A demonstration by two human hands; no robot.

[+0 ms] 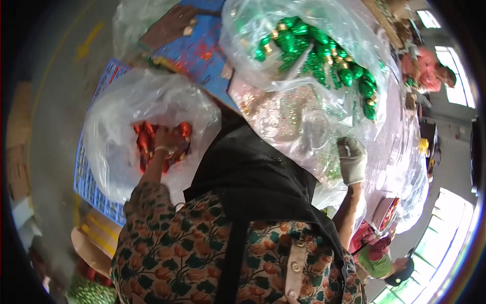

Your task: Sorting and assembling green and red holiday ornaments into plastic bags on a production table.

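My left hand (165,140) is bare and reaches down into a clear plastic bag, in among shiny red Christmas baubles (145,138). Its fingertips are partly lost between the baubles, so their grip is not plain. The bag (109,129) stands gaping inside a blue plastic crate (83,167). On my other side, my right hand (351,159) wears a pale work glove and is closed, fingers curled in. Whatever it may hold does not show. It hovers by a plastic-covered table surface (283,109) strewn with glitter.
A large clear bag of green baubles (296,43) lies on the far side of the table. At the far left, another person's hand (169,24) rests by a blue board (202,53) with red flecks. Other people (425,71) sit along the right. A cardboard box (96,235) is at lower left.
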